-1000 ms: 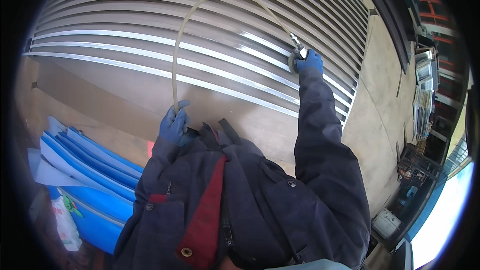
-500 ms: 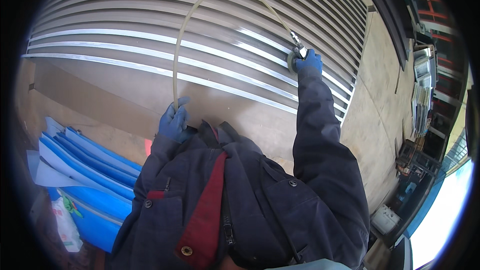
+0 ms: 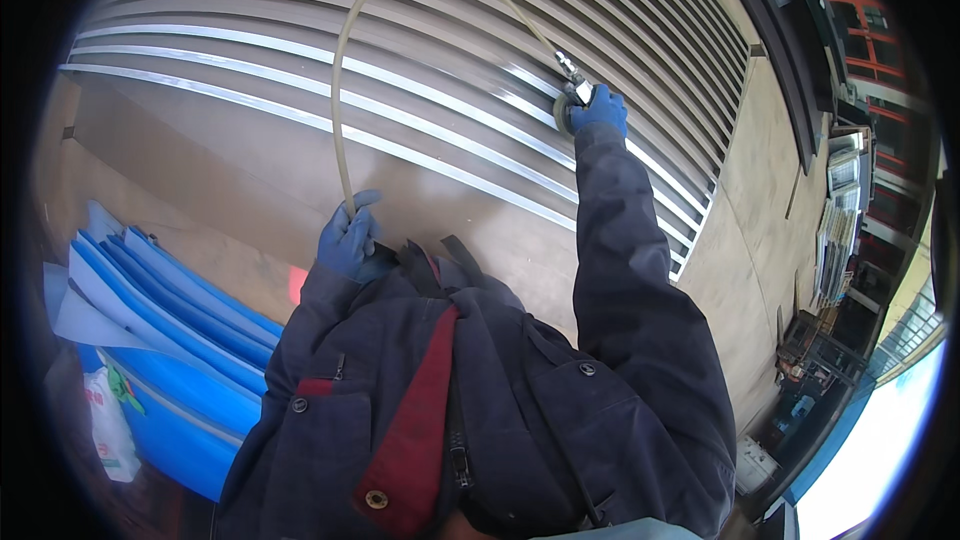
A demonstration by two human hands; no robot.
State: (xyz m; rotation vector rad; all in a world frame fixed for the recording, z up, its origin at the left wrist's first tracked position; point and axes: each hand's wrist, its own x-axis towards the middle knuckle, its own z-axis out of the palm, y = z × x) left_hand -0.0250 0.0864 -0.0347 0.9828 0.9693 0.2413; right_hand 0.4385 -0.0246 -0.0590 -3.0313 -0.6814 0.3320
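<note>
- The right hand [image 3: 600, 108], in a blue glove, is closed around a small round air-driven grinding tool [image 3: 566, 112] pressed against one of the long brown metal slats [image 3: 300, 60] laid side by side on the counter [image 3: 200, 190].
- The left hand [image 3: 348, 238], also gloved in blue, is wrapped around the pale, arching rubber hose [image 3: 345, 70] that feeds the tool, holding it up off the slats.
- Judging from surface shine, about 3 slats nearest the person look bright and bare [image 3: 250, 105]; the many beyond look dull, so most of the work seems left.
- The tool sits mid-length on a slat, well apart from both ends.
- Room along the slats is open to left and right.
- A stack of blue plastic sheets [image 3: 170, 340] lies near the left elbow, and a cluttered shelf rack [image 3: 835, 240] stands well apart at right.
</note>
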